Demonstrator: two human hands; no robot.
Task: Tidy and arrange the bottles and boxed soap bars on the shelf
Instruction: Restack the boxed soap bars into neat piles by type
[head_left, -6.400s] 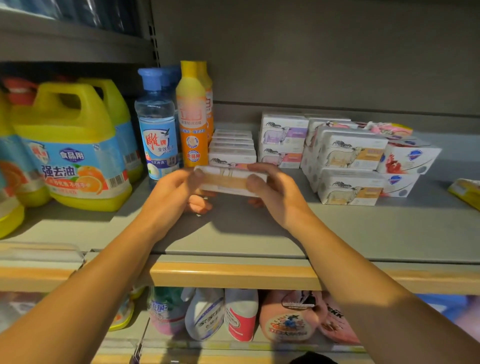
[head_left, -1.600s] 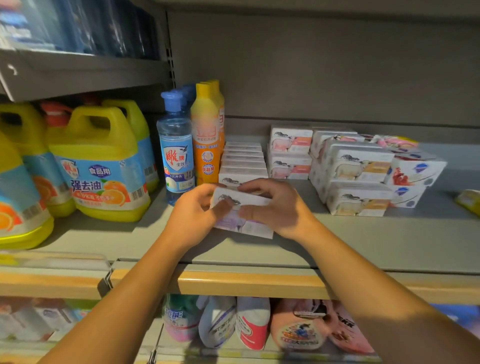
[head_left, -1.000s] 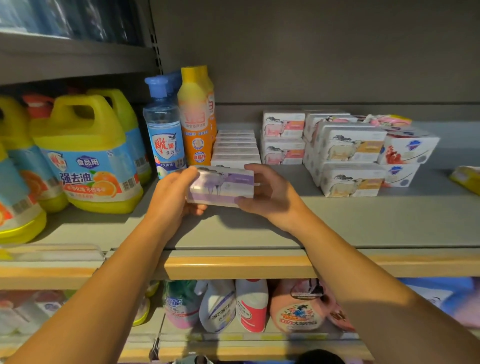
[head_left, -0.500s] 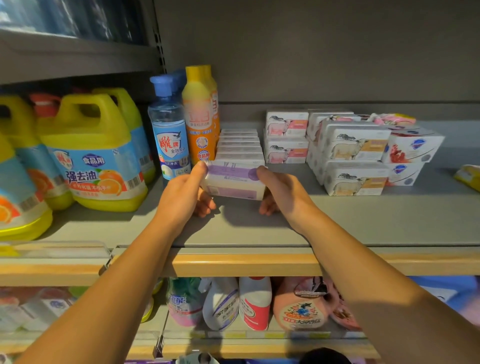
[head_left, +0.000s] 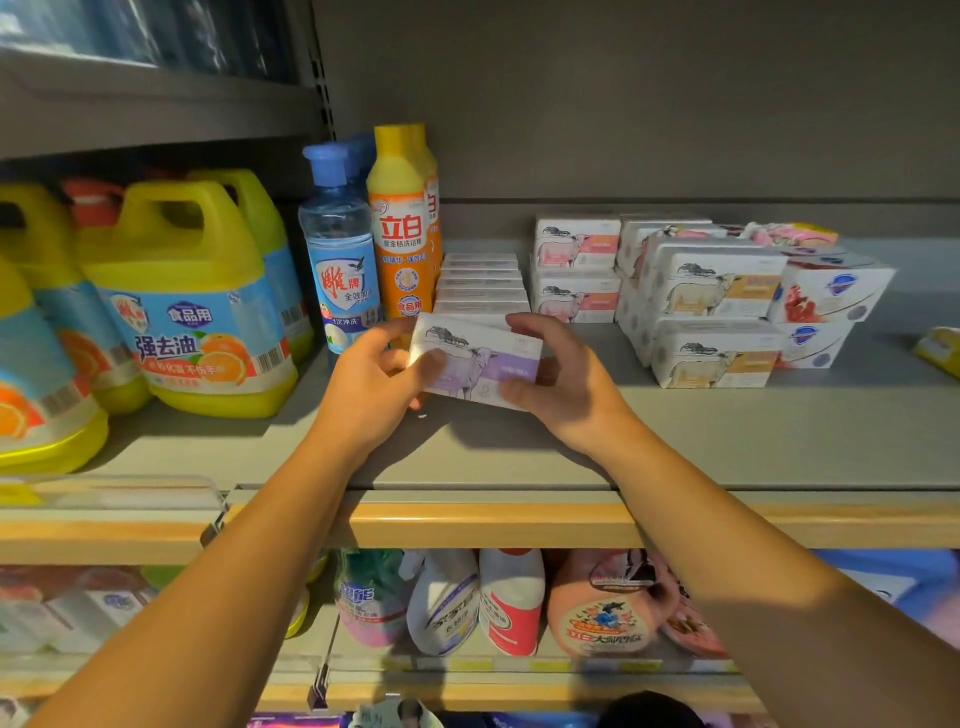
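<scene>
Your left hand (head_left: 371, 382) and right hand (head_left: 563, 376) grip a purple sheep-printed soap box (head_left: 475, 359) by its ends, tilted above the shelf (head_left: 727, 441). Behind it a row of soap boxes (head_left: 480, 286); farther left the orange bottle (head_left: 402, 234) reads 立白.

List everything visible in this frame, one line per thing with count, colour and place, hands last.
purple soap box: one, white with purple band, held above the shelf front, tilted
row of soap boxes: about five, white, lined up behind the held box
pink-label soap boxes: two visible, stacked, right of that row
tan-label soap boxes: two in front, stacked, more behind
red-print boxes: two, white, stacked at far right
blue bottle: one in front, clear blue, left of the row
orange bottle: one in front, yellow cap
yellow jugs: several, far left
shelf: grey, wooden front edge
lower-shelf bottles: several, mixed colours
left hand: grips the box's left end
right hand: grips its right end
</scene>
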